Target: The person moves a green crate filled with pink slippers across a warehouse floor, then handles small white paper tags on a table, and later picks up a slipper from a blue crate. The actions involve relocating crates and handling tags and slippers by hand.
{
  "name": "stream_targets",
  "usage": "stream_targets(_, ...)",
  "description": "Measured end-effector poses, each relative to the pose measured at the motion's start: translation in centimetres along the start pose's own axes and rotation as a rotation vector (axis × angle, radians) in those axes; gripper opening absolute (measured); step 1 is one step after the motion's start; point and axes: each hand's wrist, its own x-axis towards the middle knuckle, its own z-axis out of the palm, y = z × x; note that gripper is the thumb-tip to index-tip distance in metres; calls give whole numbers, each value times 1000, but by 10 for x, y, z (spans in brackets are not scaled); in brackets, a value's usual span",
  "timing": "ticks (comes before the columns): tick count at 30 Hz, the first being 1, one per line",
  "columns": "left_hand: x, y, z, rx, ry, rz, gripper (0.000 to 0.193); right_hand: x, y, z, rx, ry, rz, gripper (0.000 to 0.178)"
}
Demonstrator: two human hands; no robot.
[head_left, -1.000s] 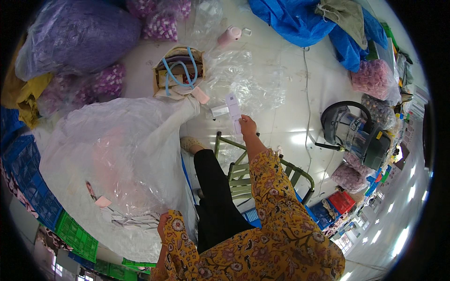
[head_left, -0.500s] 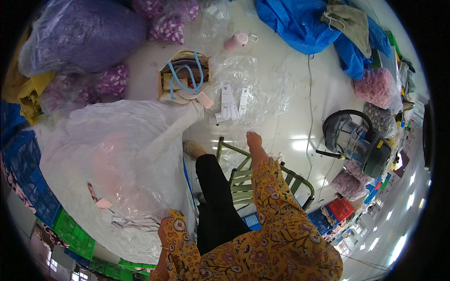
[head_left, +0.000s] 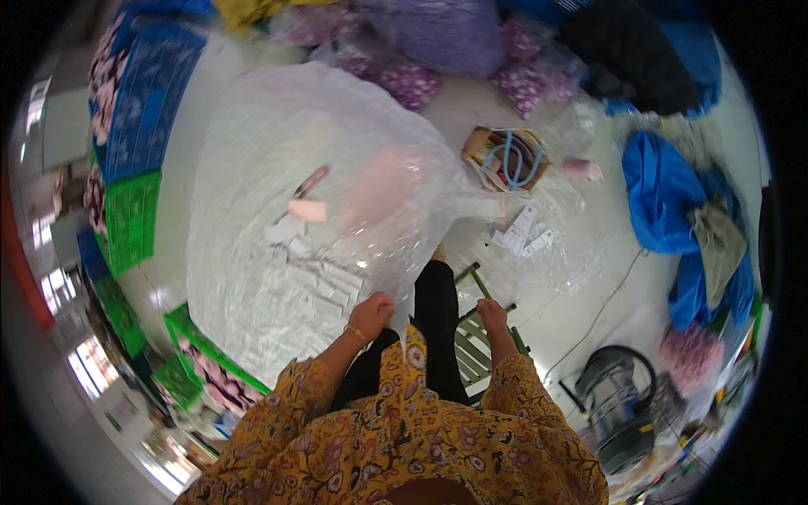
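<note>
A large bundle wrapped in translucent white plastic (head_left: 252, 194) stands before me on the left. On top lie many white paper slips (head_left: 324, 282), a pink card (head_left: 308, 210) and a slim dark-and-pink tool (head_left: 312, 180), too blurred to name. My left hand (head_left: 372, 315) is closed at the bundle's near edge, beside the slips. What its fingers hold, if anything, is hidden. My right hand (head_left: 492, 314) is closed over the frame of a green slatted folding stool (head_left: 473, 353). Whether it grips the bar or something small, I cannot tell.
Beyond the bundle are purple sacks (head_left: 433, 38) and an open tote bag (head_left: 484, 143). White labels (head_left: 523, 229) lie on clear plastic on the floor. A vacuum cleaner (head_left: 619, 404) and cable are at right, a blue tarp (head_left: 665, 202) farther off. Green and blue crates (head_left: 135, 215) line the left.
My view has swung left, bringing the bundle's top and the crates into fuller sight. My left hand has come forward to the bundle's edge. The right hand has drawn nearer the stool.
</note>
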Motion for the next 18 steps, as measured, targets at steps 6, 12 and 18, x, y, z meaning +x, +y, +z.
stream_targets(6,-23,-3,0,-33,84,38,31,-49,-98,-18,196,-186,173,20)
stream_targets(12,-50,-18,-12,-488,-32,35,30,-83,-166,-5,29,-268,35,20)
stream_targets(18,-99,-80,-18,-819,304,-103,21,-127,-252,67,12,-393,-248,23)
